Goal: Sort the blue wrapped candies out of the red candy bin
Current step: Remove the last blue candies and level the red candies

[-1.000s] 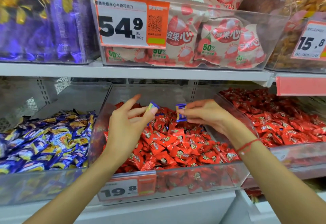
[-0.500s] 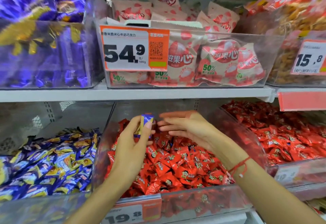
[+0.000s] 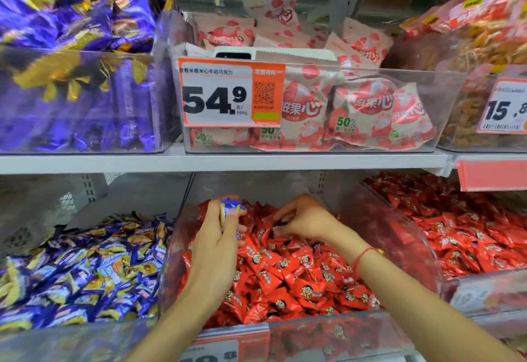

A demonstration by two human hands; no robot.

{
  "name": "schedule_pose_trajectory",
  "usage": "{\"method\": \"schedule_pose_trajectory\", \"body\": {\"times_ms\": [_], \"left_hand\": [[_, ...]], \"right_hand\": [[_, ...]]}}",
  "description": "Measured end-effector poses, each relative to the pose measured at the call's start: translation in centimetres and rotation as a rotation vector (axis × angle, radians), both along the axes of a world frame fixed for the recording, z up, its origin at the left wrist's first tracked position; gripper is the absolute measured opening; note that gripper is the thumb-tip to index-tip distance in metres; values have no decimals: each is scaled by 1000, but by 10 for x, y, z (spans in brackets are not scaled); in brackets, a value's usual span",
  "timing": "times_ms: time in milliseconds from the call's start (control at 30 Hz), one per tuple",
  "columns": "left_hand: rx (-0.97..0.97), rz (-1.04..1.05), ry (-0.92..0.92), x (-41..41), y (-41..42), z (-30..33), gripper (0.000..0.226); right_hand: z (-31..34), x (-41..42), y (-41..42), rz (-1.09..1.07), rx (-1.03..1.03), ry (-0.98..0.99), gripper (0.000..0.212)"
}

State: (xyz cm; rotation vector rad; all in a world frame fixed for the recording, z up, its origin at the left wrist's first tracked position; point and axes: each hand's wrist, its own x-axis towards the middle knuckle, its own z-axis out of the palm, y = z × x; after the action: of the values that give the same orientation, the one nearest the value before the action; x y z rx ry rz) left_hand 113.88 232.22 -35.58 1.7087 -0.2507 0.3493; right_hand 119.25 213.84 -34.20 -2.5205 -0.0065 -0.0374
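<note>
Two hands are working over the clear plastic red candy bin [image 3: 399, 236]: left hand [image 3: 219, 236] pinching crinkly blue wrapped candies [image 3: 229, 207], right hand [image 3: 305, 219] curling around another blue piece [image 3: 281, 222]; glossy blue sweets [image 3: 85, 267] are lying left of it.

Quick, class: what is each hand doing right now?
Left hand: grips blue wrapped candies.
Right hand: fingers curled in the red candy bin, pinching something dark blue.
</note>
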Motion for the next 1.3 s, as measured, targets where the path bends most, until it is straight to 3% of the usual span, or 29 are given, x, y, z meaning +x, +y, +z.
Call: {"method": "schedule_pose_trajectory", "body": {"times_ms": [200, 267, 333, 400, 500, 600, 700, 800, 867, 967, 1133, 1300], "left_hand": [[84, -39, 44, -3, -1, 3, 12], [123, -67, 23, -5, -1, 2, 13], [169, -79, -7, -6, -1, 0, 14], [188, -93, -42, -6, -1, -2, 13], [166, -101, -78, -3, 1, -4, 9], [100, -111, -99, -2, 2, -4, 11], [82, -115, -119, -1, 1, -3, 14], [71, -125, -125, 0, -1, -2, 19], [93, -156, -129, 0, -2, -2, 17], [149, -204, -132, -1, -2, -3, 19], [131, -201, -144, -2, -1, -3, 17], [140, -170, -163, 0, -2, -5, 23]], "right_hand": [[10, -56, -21, -40, 604, 1, 13], [10, -62, -23, -55, 641, -27, 14], [8, -56, -25, -80, 493, -51, 16], [6, -44, -25, -71, 209, -71, 19], [3, -27, -16, 47, -251, 76, 28], [3, -19, -11, 108, -355, 194, 26], [7, -21, -19, 33, -93, 78, 26], [12, -38, -22, -38, 586, 49, 22], [15, -51, -13, 30, 874, 68, 19], [15, -59, 5, 143, 867, -6, 23], [12, -60, 21, 129, 843, -124, 22], [13, -59, 19, 104, 652, -222, 14]]}}
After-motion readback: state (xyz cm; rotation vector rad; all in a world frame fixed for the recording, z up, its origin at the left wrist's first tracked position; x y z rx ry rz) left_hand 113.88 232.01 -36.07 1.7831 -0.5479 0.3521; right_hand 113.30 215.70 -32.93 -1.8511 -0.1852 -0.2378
